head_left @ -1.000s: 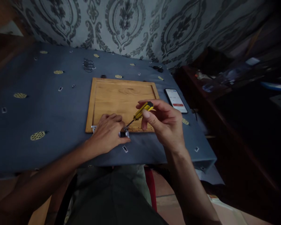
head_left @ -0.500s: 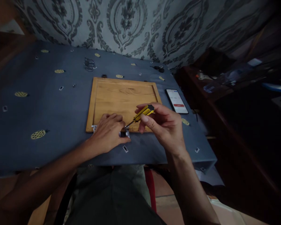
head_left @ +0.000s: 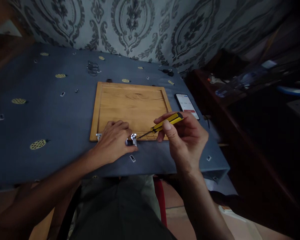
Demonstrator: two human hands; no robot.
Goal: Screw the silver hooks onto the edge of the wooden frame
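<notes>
A framed wooden panel point(head_left: 133, 103) lies flat on the table. At its near edge, my left hand point(head_left: 115, 138) closes its fingers around a shiny metal hinge point(head_left: 133, 140), holding it against the wood. Another metal piece point(head_left: 98, 136) shows partly at the panel's near left corner, beside my left hand. My right hand point(head_left: 186, 140) pinches a yellow and black screwdriver point(head_left: 167, 122) between thumb and fingers. Its thin shaft points down and left, with the tip just right of the hinge and apart from it.
A lit phone point(head_left: 187, 106) lies right of the panel. Scissor-like metal items point(head_left: 93, 68) and a small dark object point(head_left: 109, 80) sit beyond it, with a tiny metal piece point(head_left: 77, 90) to the left. A dark wooden surface point(head_left: 222, 100) with assorted things stands at right.
My right hand has moved right with the screwdriver, drawing its tip away from the hinge and tilting it flatter. My left hand stays on the hinge. The view has shifted slightly.
</notes>
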